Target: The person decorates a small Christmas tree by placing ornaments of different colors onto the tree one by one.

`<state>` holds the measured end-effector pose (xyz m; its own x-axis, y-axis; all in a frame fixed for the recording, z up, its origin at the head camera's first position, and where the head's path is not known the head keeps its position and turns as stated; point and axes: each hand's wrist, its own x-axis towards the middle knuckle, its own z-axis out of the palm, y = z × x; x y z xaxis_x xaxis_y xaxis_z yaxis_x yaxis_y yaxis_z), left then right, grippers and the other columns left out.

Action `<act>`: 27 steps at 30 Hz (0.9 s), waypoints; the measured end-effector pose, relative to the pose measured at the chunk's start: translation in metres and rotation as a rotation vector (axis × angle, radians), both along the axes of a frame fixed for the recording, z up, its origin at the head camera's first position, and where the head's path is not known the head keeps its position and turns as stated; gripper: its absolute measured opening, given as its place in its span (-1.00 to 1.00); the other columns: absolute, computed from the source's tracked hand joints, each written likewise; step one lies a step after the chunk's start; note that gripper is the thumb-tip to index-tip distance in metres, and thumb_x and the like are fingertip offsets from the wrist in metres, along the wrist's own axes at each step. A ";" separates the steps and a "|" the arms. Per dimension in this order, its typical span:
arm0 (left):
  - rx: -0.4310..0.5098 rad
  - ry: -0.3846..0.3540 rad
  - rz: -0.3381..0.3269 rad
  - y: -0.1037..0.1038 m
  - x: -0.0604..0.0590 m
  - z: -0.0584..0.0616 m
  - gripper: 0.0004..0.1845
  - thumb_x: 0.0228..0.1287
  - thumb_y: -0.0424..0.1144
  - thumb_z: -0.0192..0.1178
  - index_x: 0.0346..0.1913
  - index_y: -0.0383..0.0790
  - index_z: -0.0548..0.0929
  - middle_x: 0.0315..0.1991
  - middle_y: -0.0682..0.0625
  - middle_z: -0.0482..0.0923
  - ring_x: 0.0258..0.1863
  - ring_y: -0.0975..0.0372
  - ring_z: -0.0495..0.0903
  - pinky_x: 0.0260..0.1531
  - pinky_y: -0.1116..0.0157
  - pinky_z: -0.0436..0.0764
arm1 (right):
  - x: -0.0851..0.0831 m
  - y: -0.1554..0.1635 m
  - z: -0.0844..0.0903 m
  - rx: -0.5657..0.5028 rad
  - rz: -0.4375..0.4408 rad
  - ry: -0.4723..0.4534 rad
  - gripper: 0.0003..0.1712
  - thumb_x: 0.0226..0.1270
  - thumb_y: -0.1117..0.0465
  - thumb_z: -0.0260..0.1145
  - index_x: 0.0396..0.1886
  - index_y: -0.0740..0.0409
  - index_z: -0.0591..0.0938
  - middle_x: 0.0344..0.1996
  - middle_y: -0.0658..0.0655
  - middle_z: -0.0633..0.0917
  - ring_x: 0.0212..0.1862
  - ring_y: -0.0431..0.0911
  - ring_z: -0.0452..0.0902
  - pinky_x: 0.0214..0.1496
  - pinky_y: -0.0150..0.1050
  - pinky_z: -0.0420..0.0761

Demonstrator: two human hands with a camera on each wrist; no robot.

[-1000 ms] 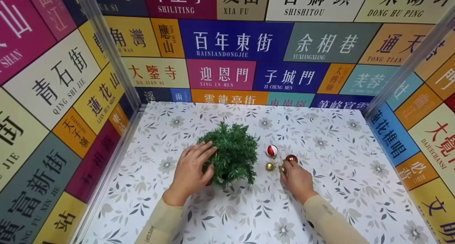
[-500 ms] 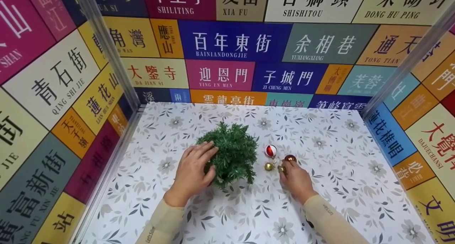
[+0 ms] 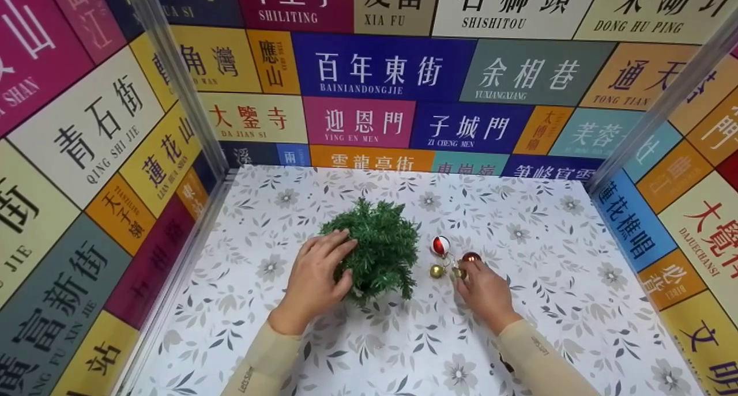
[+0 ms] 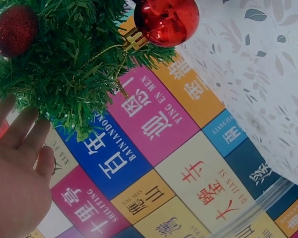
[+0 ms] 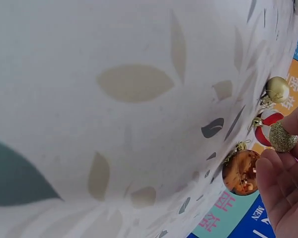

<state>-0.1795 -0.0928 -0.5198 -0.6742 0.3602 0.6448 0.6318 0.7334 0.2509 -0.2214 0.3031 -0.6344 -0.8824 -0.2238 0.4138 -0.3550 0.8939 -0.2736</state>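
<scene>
A small green artificial Christmas tree (image 3: 380, 252) stands on the table. My left hand (image 3: 314, 275) rests against its left side, fingers loosely extended over the foliage. In the left wrist view a shiny red bauble (image 4: 168, 21) and a glittery red bauble (image 4: 15, 30) hang on the branches. Right of the tree, my right hand (image 3: 487, 295) pinches a glittery gold bauble (image 5: 283, 137) between thumb and fingers. Close to those fingers lie a copper-coloured bauble (image 5: 241, 172), a red-and-white bauble (image 3: 440, 245) and a smooth gold bauble (image 3: 437, 270).
White paper with a leaf and flower print covers the table (image 3: 277, 211). Colourful panels with place names form a back wall (image 3: 380, 67) and two side walls, with clear plastic edging (image 3: 179, 96) at the corners.
My left hand has shifted slightly right over the tree's foliage. The right hand stays among the baubles with only a small shift.
</scene>
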 end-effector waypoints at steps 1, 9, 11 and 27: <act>0.000 0.000 -0.001 0.000 0.000 0.000 -0.47 0.21 -0.21 0.23 0.29 -0.16 0.58 0.33 -0.12 0.46 0.32 0.03 0.41 0.31 -0.01 0.29 | 0.000 0.000 0.001 0.000 0.001 0.002 -0.60 0.13 0.20 0.50 -0.01 0.15 0.68 -0.14 0.12 0.65 -0.46 0.08 0.59 -0.46 0.03 0.61; 0.000 0.022 -0.005 0.001 -0.002 -0.002 -0.48 0.21 -0.20 0.22 0.27 -0.16 0.60 0.31 -0.13 0.47 0.30 0.00 0.44 0.28 -0.04 0.32 | 0.004 0.001 0.009 -0.004 0.017 0.040 -0.64 0.10 0.22 0.50 -0.06 0.12 0.70 -0.17 0.09 0.65 -0.48 0.02 0.56 -0.47 0.01 0.60; -0.003 0.019 -0.003 0.001 -0.002 -0.001 -0.48 0.21 -0.20 0.22 0.27 -0.17 0.59 0.32 -0.12 0.47 0.30 0.00 0.43 0.28 -0.05 0.32 | 0.006 0.000 0.012 -0.008 0.032 0.064 -0.64 0.10 0.23 0.49 -0.06 0.12 0.70 -0.18 0.09 0.65 -0.46 0.02 0.57 -0.46 0.01 0.61; 0.006 0.022 -0.012 0.008 0.001 0.005 -0.52 0.20 -0.19 0.26 0.22 -0.17 0.63 0.31 -0.08 0.49 0.32 0.04 0.41 0.32 0.01 0.28 | 0.030 -0.026 0.049 -0.026 0.202 0.309 -0.68 0.09 0.20 0.44 -0.11 0.06 0.67 -0.22 0.01 0.65 -0.37 -0.15 0.61 -0.54 -0.20 0.60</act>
<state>-0.1781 -0.0850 -0.5153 -0.6553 0.3641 0.6618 0.6458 0.7245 0.2409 -0.1912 0.2767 -0.5857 -0.6542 -0.3660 0.6619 -0.5927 0.7917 -0.1481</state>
